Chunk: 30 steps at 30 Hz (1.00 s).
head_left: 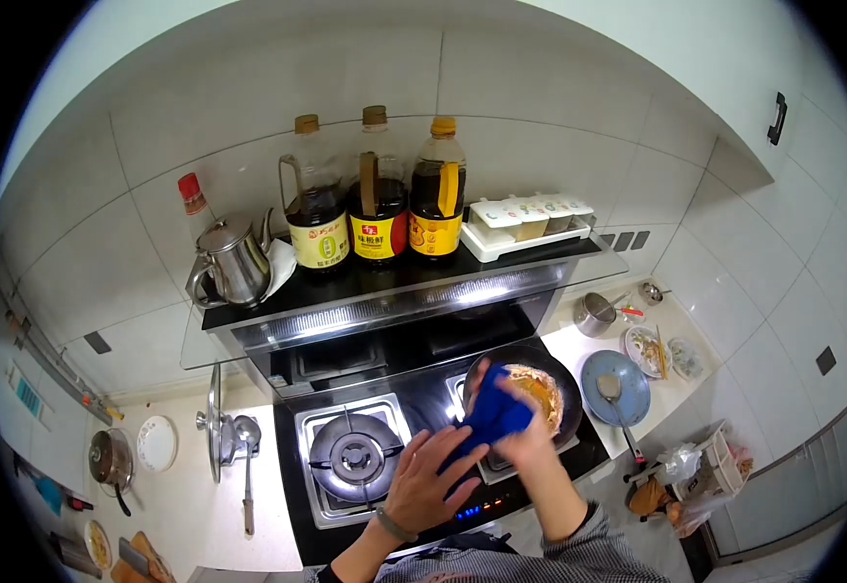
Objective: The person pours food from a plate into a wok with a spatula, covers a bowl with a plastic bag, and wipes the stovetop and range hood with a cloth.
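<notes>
A dark blue cloth (496, 413) is in front of me, over the near left side of a black pan (579, 394) on the right burner. My right hand (528, 428), blurred by motion, grips the cloth. The fingers of my left hand (428, 486) are spread at the cloth's lower left end, where they seem to touch it. Browned food in a round shape (538, 391) lies in the pan, partly hidden by the cloth and my right hand.
The left burner (353, 459) has no pan on it. Right of the stove are a blue-grey pan (593, 367) with a ladle, a metal pot (594, 315) and bowls. Sauce bottles (378, 209) and a metal kettle (236, 264) stand on the shelf above. A glass lid (214, 423) stands upright at left.
</notes>
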Available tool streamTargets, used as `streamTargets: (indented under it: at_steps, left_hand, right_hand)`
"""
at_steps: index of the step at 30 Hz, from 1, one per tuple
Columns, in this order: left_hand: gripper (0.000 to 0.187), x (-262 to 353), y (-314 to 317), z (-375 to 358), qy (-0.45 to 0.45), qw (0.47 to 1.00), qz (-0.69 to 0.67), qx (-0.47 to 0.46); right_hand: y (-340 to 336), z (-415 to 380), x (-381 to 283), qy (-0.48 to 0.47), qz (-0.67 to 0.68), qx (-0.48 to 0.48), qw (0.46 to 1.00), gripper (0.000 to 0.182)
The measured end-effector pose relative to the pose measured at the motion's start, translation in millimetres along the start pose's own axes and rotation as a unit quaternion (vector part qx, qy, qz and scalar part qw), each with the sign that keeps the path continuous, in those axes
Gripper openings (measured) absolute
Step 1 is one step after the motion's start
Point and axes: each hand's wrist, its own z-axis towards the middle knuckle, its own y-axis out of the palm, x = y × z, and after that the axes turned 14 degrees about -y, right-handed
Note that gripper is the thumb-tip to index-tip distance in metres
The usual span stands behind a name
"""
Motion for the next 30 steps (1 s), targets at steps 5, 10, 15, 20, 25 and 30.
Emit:
streamTargets:
  at_steps: [5,10,15,20,25,30]
  left_hand:
    - [0.039,-23,5,-17,-0.098,0.985,-0.139,-0.003]
    - [0.027,-49,2,-57,-0.19,0.971,-0.13,0.06]
    - [0.023,-69,0,-94,-0.293,0.947,-0.109,0.07]
    - [0.022,-90,-16,-82,-0.28,0.954,-0.068,0.086]
    - [0.022,-115,-81,-5,-0.188,0.955,0.023,0.23]
    - [0.05,-147,-173,51,-0.23,0.902,0.115,0.347]
  right_hand:
    - [132,59,-78,-0.074,0.196,-0.156,0.965,0.027]
    - [136,138,-152,-0.459,-0.367,-0.091,0.804,0.034]
    - [15,209,-149,-0.404,-0.892,0.013,0.201,0.038]
    - [47,152,-24,-0.498,-0.813,-0.161,0.254,0.026]
    - [65,127,-10,-0.473,-0.82,-0.216,0.238,0.028]
    - [15,172,-135,-0.492,-0.833,-0.061,0.248,0.032]
